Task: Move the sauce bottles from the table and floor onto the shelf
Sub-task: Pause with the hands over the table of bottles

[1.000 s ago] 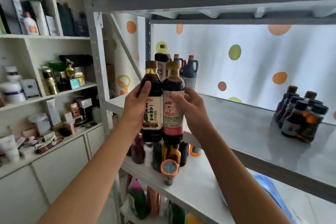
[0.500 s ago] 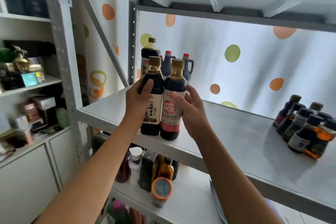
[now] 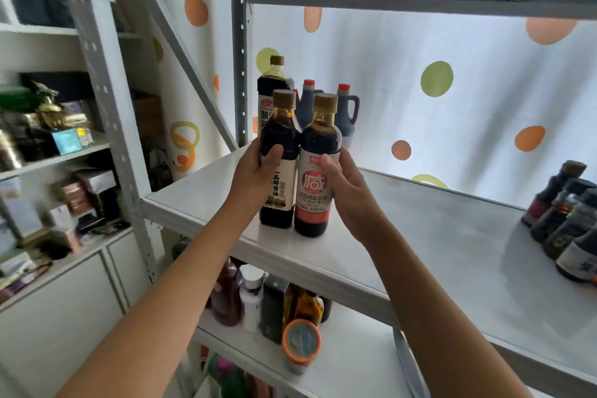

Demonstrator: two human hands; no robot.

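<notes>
We've got both dark glass sauce bottles upright, touching, near the front left edge of the grey metal shelf [image 3: 420, 236]: left hand [image 3: 255, 171] wraps the cream-label btl [image 3: 280, 158], right hand [image 3: 347, 184] grips the red-label one [image 3: 315, 171] w/ curled fingers

Legible text sits only on bottles on the shelf [image 3: 420, 236]. You read a big white "减" in a red circle on the red-label bottle [image 3: 315, 186]. Touching its left side, the white-label bottle [image 3: 280, 184] shows vertical "一品鲜酱油". Behind that, the tall bottle [image 3: 269, 107] shows "酿"; the rest is hidden.
</notes>
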